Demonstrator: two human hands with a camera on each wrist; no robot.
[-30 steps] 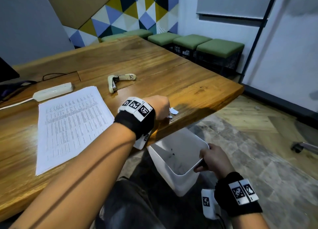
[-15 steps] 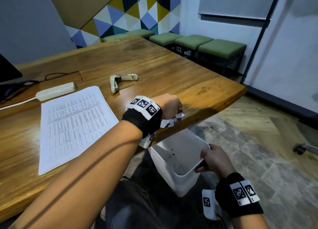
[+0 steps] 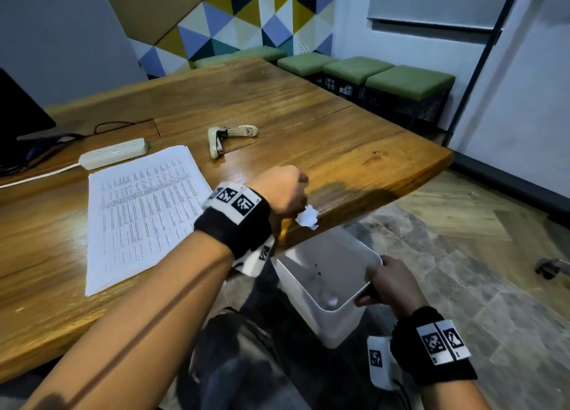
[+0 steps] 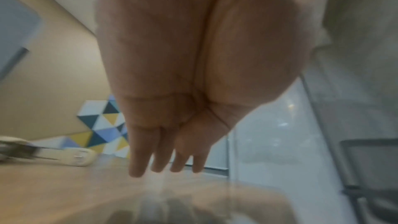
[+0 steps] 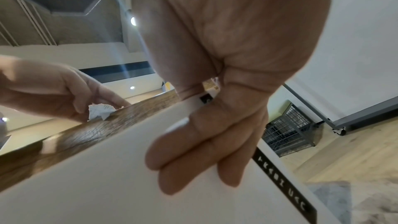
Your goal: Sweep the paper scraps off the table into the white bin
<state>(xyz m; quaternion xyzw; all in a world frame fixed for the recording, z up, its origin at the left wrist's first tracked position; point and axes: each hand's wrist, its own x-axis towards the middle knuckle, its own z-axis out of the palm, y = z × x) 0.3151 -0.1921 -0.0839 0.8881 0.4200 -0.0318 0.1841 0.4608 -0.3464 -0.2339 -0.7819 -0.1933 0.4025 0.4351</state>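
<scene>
The paper scraps (image 3: 307,217) sit right at the table (image 3: 354,163) edge, a crumpled white clump partly over the lip and just above the white bin (image 3: 314,314). Your left hand (image 3: 282,190) rests against them with its fingers straight and together, as the left wrist view shows — a flat blade for pushing rather than a pinch, which suits loose bits that would scatter if picked at. Your right hand (image 3: 390,281) grips the bin's near rim, thumb inside and fingers curled over the outer wall, holding the bin tilted under the edge so whatever drops lands inside; a little paper already lies at the bottom.

Further back on the table lie a stack of printed sheets (image 3: 138,212), just beside your left forearm, then a stapler (image 3: 226,136) and a power strip (image 3: 112,153) — all well apart from the scraps. Nothing stands between the scraps and the bin. The likeliest slip, I'd judge, is a scrap falling outside the rim, so keep the opening directly below the clump.
</scene>
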